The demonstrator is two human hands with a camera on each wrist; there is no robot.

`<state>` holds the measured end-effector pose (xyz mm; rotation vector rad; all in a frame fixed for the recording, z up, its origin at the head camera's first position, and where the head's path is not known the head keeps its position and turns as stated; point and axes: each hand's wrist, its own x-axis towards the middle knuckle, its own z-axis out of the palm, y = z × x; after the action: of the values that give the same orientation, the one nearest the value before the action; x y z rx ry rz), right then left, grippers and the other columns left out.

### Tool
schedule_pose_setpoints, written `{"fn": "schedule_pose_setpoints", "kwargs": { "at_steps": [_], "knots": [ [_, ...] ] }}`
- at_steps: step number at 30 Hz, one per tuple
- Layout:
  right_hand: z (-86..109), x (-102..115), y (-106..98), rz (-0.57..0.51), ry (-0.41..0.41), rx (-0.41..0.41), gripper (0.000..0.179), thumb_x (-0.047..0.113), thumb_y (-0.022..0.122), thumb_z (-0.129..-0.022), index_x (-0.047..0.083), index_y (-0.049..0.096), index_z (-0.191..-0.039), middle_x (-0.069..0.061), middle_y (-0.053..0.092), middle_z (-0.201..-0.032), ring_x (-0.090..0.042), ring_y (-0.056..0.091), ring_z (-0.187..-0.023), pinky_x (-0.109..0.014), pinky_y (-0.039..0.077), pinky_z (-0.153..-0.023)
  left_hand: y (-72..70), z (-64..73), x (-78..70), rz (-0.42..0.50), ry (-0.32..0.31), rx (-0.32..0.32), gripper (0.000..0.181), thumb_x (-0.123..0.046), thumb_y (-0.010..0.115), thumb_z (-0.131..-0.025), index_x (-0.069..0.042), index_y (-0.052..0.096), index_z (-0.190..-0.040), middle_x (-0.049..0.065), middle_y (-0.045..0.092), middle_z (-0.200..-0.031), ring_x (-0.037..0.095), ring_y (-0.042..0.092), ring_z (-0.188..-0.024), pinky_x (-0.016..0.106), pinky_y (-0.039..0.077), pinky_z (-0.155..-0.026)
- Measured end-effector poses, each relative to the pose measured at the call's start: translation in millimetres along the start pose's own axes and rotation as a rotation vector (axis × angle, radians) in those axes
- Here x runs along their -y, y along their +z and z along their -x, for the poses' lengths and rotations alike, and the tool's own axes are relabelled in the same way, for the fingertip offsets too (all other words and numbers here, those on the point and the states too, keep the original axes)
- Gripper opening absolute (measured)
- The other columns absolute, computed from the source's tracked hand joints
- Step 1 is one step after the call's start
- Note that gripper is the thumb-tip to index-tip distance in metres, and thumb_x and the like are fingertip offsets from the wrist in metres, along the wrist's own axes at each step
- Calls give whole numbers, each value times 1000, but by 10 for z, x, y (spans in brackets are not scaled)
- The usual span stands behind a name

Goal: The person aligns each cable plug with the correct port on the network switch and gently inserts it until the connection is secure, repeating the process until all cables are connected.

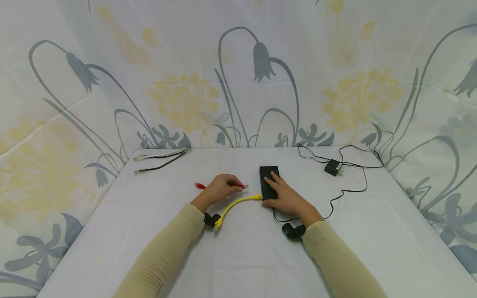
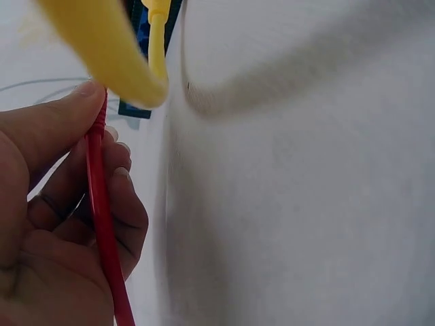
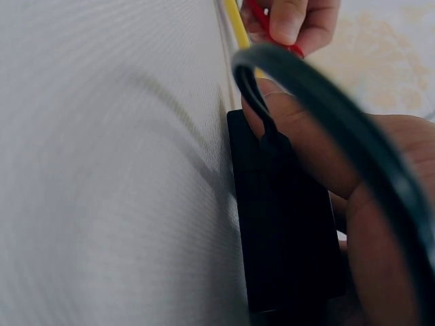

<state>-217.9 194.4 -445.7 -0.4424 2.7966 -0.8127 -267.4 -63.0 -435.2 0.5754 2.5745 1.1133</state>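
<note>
My left hand (image 1: 220, 189) pinches a red network cable (image 2: 102, 204) between thumb and fingertips, close behind one clear plug (image 1: 246, 186). The cable's other red-booted end (image 1: 200, 186) shows past the back of the hand. My right hand (image 1: 288, 199) holds a black network switch (image 1: 266, 170), fingers spread over its top and thumb at its near edge. Blue-lined ports (image 2: 143, 34) run along the switch's left side. A yellow network cable (image 1: 238, 201) is plugged into that side near the front corner; its loose end (image 1: 218, 224) lies by the left wrist.
A thin black power cord (image 1: 354, 191) leads from the switch to a power adapter (image 1: 333, 167) at the back right. Black-and-clear cables (image 1: 164, 162) lie at the back left. Patterned cloth (image 1: 238, 111) rises behind the white table (image 1: 246, 265).
</note>
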Motion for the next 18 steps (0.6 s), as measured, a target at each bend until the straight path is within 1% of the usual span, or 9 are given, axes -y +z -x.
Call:
{"fn": "schedule_pose_setpoints", "kwargs": {
  "at_steps": [6, 13, 18],
  "knots": [
    [9, 9, -5, 1, 1, 1, 90, 54, 67, -85, 21, 22, -156, -8, 1, -165, -40, 7, -149, -63, 24, -112, 40, -23, -18, -8, 14, 22, 8, -30, 69, -90, -25, 72, -96, -5, 67, -99, 15, 59, -84, 27, 51, -71],
    [11, 23, -12, -3, 1, 1, 89, 52, 68, -85, 20, 22, -156, -8, 2, -165, -40, 7, -149, -64, 23, -112, 91, -61, -18, -46, 53, 32, 10, -33, 68, -91, -26, 72, -95, -7, 67, -100, 11, 59, -90, 28, 49, -81],
    [6, 16, -8, 8, 3, 0, 89, 53, 68, -85, 21, 22, -156, -8, 2, -165, -40, 7, -149, -64, 24, -112, 116, -72, -30, -41, 51, 46, 9, -32, 67, -92, -25, 72, -96, -7, 66, -101, 12, 58, -91, 28, 50, -80]
  ]
}}
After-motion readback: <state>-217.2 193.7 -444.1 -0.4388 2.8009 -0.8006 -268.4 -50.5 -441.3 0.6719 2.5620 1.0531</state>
